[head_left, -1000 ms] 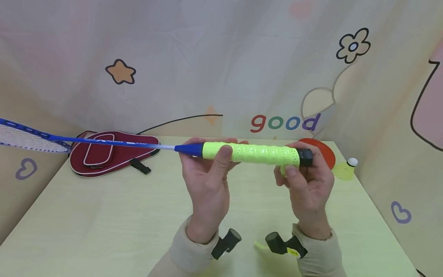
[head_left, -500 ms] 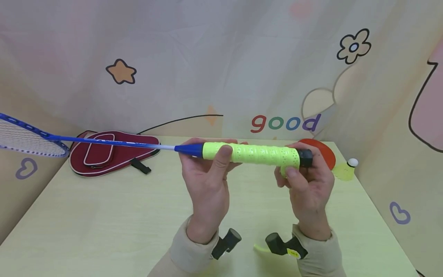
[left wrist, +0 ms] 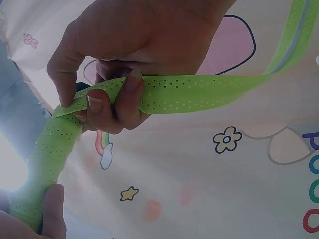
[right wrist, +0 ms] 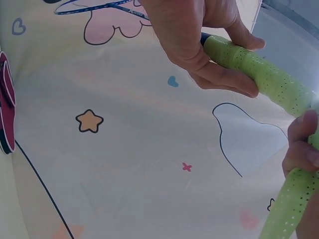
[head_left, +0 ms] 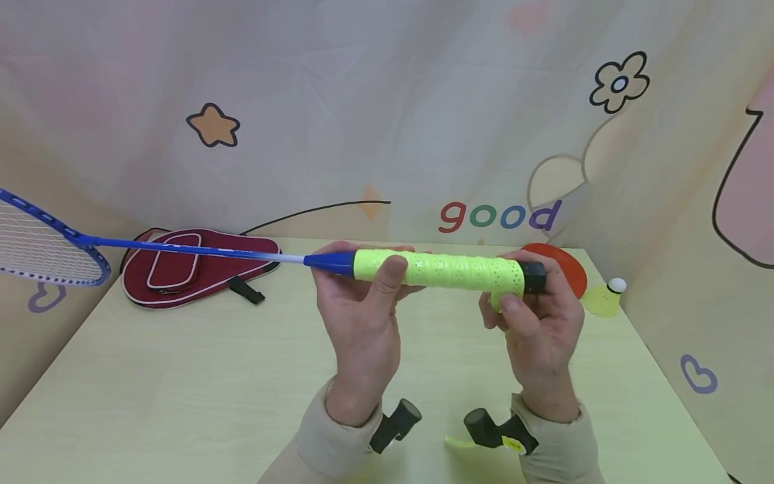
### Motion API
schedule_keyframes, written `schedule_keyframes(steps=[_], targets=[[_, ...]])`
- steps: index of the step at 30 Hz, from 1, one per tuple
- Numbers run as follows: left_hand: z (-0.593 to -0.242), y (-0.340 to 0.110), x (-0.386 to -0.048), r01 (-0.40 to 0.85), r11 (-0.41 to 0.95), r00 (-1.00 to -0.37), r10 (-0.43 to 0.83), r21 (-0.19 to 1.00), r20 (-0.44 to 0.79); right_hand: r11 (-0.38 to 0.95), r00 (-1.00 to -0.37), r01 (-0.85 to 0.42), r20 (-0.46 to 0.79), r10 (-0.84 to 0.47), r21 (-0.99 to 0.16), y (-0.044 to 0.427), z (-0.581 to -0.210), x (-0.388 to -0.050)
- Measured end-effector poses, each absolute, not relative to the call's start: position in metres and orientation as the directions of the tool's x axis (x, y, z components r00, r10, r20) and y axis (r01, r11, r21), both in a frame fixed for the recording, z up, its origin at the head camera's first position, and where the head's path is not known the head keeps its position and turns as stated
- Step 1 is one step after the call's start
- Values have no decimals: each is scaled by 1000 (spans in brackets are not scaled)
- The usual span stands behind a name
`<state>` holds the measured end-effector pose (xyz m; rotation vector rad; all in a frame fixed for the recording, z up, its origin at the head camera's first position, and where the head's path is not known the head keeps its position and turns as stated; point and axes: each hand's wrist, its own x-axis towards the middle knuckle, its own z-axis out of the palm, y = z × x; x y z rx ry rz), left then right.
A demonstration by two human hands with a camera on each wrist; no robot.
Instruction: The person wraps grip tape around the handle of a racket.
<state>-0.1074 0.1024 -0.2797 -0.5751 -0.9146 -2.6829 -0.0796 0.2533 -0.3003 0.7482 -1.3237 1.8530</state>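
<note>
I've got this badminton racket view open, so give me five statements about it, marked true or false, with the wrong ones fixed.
1. The left hand holds the racket. True.
2. A strip of yellow-green tape trails from the right hand. True.
3. The right hand rests flat on the table. False: it pinches tape near the handle's black end.
4. The maroon bag lies on the table. True.
5. The shuttlecock touches the bag. False: they lie at opposite sides.

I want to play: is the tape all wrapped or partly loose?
Partly loose: the tape wraps the handle, but a strip trails from the right hand.
</note>
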Motion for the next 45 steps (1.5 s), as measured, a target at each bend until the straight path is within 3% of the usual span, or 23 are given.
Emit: schedule_keyframes(steps=[8,18,21,26,32,40,45], targets=[[-280,103,-108,366,-762,-895,-131,534,426,-214,-581,-812,787,207,-543,254,-300,-79],[-280,105,-108,341,-754,-913,-124,562,388,-190,-538,-842,811,230,-505,252,-299,-81],[-280,106,-107,330,-796,-886,-75,507,457,-183,-557,-830,788,261,-527,253,-298,-80],[-281,108,-107,330,-854,-781,-7,402,625,-222,-575,-818,768,282,-531,256,-296,-79],[-282,107,-108,378,-817,-775,-22,436,631,-278,-569,-813,798,198,-511,260,-295,-81],[-282,105,-109,381,-803,-803,-41,459,595,-130,-565,-824,818,108,-552,264,-294,-79],[-282,105,-108,351,-806,-831,-33,477,555,-17,-543,-838,831,122,-545,265,-296,-79]])
